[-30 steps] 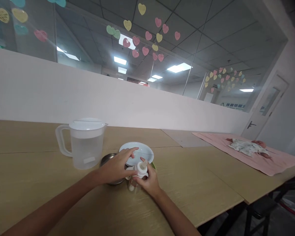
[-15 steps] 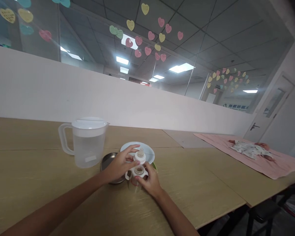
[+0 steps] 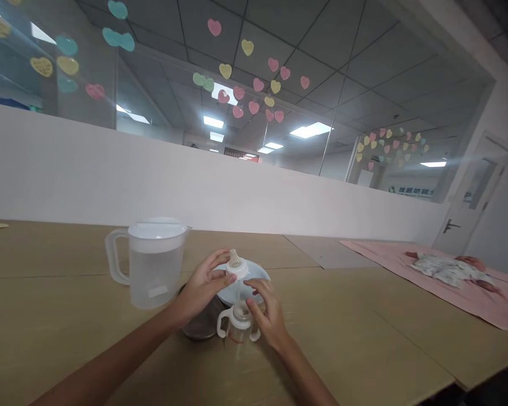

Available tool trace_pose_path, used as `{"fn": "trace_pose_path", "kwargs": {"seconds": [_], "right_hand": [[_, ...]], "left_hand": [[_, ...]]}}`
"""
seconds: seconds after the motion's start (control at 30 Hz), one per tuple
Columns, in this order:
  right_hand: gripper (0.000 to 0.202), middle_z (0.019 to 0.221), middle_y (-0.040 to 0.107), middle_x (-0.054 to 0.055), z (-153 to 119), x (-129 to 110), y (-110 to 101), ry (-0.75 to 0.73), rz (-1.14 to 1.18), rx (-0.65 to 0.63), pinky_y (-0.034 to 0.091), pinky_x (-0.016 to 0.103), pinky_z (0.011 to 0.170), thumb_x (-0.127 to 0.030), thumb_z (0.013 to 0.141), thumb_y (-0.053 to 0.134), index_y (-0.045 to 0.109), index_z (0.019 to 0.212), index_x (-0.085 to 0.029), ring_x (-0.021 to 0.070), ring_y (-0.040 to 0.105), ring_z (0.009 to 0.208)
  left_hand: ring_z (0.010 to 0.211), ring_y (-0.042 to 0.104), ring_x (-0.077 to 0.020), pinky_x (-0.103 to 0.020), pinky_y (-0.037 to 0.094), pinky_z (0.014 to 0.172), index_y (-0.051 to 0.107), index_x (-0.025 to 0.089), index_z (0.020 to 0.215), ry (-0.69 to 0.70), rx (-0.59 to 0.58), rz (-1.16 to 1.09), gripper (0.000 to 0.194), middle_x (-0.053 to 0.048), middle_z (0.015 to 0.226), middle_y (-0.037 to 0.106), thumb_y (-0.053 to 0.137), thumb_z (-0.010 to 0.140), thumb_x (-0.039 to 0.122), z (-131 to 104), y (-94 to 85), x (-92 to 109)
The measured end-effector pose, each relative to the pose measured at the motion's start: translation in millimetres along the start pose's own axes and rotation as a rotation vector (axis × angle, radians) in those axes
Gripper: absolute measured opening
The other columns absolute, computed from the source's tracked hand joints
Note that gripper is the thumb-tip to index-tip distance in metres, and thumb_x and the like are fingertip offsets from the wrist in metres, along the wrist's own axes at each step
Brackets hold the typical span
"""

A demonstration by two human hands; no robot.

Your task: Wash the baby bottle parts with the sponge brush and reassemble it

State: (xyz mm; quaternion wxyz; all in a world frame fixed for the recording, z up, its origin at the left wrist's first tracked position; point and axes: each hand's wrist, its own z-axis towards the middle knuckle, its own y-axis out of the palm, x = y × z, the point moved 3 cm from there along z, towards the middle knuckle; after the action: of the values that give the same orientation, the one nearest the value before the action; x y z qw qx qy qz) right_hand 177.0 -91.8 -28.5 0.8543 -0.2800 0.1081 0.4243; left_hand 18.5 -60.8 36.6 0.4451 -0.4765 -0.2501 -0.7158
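My left hand (image 3: 205,285) grips a white bottle cap (image 3: 237,270) with a clear nipple on top, and a thin straw hangs beneath it. Below stands a clear baby bottle (image 3: 239,331), uncapped and upright on the table, with a white handle on each side. The straw's lower end is over or in the bottle's mouth; I cannot tell which. My right hand (image 3: 271,317) hovers at the bottle's right side, fingers apart and slightly bent, holding nothing. Behind the hands is a pale blue-white plate (image 3: 259,273), partly covered by them. A dark metal bowl (image 3: 203,324) sits left of the bottle.
A lidded, translucent pitcher (image 3: 156,276) with liquid stands to the left on the wooden table (image 3: 342,321). At the right, a baby doll (image 3: 444,268) in pale printed clothes lies on a pink cloth (image 3: 379,254). A white wall (image 3: 237,197) with windows runs behind the table.
My left hand has raised the cap clear of the bottle, baring the straw. My right hand has let go of the bottle and opened beside it. The view has tilted up slightly.
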Motion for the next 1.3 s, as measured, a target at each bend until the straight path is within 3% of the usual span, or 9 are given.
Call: {"fn": "trace_pose_path", "kwargs": {"seconds": [0.17,0.37,0.57,0.63,0.73,0.9,1.07,1.2,1.3], "right_hand": [[0.015,0.084,0.062,0.003,36,-23,8,-0.137,-0.108,-0.061,0.038,0.033,0.078,-0.026,0.084,0.047,0.061,0.086,-0.022,0.0179,0.052,0.084],[0.021,0.078,0.062,0.005,81,-5,-3,-0.056,-0.103,-0.022,0.039,0.031,0.073,-0.03,0.084,0.047,0.063,0.075,-0.018,0.0175,0.053,0.078],[0.03,0.052,0.054,-0.002,114,31,-22,0.169,-0.027,-0.368,0.035,0.022,0.049,-0.03,0.079,0.049,0.06,0.055,-0.016,0.0105,0.049,0.051],[0.026,0.048,0.052,-0.004,114,43,-24,0.226,-0.034,-0.43,0.032,0.02,0.045,-0.026,0.075,0.052,0.061,0.053,-0.016,0.0092,0.047,0.047],[0.01,0.052,0.057,-0.004,109,59,-15,0.293,-0.076,-0.523,0.035,0.019,0.046,-0.016,0.068,0.057,0.067,0.07,-0.016,0.0093,0.05,0.048],[0.028,0.062,0.064,0.001,99,76,14,0.39,-0.273,-0.763,0.039,0.018,0.05,-0.009,0.06,0.063,0.068,0.086,-0.015,0.0108,0.056,0.056],[0.033,0.067,0.067,0.002,87,75,32,0.453,-0.352,-1.001,0.042,0.017,0.055,-0.009,0.065,0.058,0.067,0.095,-0.017,0.0108,0.06,0.059],[0.036,0.066,0.067,0.002,80,73,38,0.489,-0.391,-1.017,0.044,0.019,0.058,-0.007,0.062,0.059,0.068,0.095,-0.018,0.0133,0.061,0.061],[0.032,0.078,0.068,0.006,80,69,34,0.487,-0.413,-0.978,0.046,0.024,0.065,-0.014,0.061,0.065,0.068,0.093,-0.016,0.0174,0.062,0.072]], "left_hand": [[0.101,0.057,-0.0221,-0.032,0.049,0.083,0.042,0.022,0.119,0.06,0.024,-0.01,0.055,-0.011,0.128,0.047,0.065,0.071,0.033,1,-3.8,4],[0.107,0.053,-0.0223,-0.033,0.046,0.089,0.045,0.022,0.117,0.16,0.169,0.049,0.051,-0.008,0.121,0.052,0.065,0.071,0.032,7,-19.9,16],[0.112,0.05,-0.0248,-0.036,0.043,0.093,0.045,0.021,0.12,0.059,0.16,0.114,0.051,-0.007,0.123,0.052,0.061,0.074,0.037,10,-20.1,12],[0.111,0.05,-0.0248,-0.035,0.043,0.092,0.046,0.02,0.118,0.056,0.173,0.1,0.051,-0.007,0.121,0.055,0.061,0.074,0.038,14,-17.7,10],[0.108,0.052,-0.0241,-0.034,0.044,0.091,0.047,0.018,0.114,0.063,0.2,0.078,0.049,-0.008,0.118,0.056,0.062,0.072,0.038,25,-9.8,10],[0.109,0.051,-0.0224,-0.035,0.041,0.092,0.05,0.018,0.105,0.146,0.224,0.055,0.037,-0.008,0.116,0.055,0.061,0.072,0.03,42,12.0,22],[0.102,0.054,-0.0204,-0.036,0.041,0.091,0.051,0.019,0.094,0.22,0.146,0.191,0.03,-0.005,0.108,0.057,0.065,0.068,0.028,40,21.1,40],[0.098,0.054,-0.0185,-0.035,0.04,0.09,0.052,0.02,0.091,0.27,0.128,0.463,0.031,-0.002,0.1,0.059,0.067,0.066,0.031,32,11.3,43],[0.096,0.054,-0.019,-0.034,0.04,0.086,0.052,0.021,0.09,0.295,0.165,0.682,0.031,0.0,0.099,0.059,0.066,0.066,0.034,28,2.6,41]]}}
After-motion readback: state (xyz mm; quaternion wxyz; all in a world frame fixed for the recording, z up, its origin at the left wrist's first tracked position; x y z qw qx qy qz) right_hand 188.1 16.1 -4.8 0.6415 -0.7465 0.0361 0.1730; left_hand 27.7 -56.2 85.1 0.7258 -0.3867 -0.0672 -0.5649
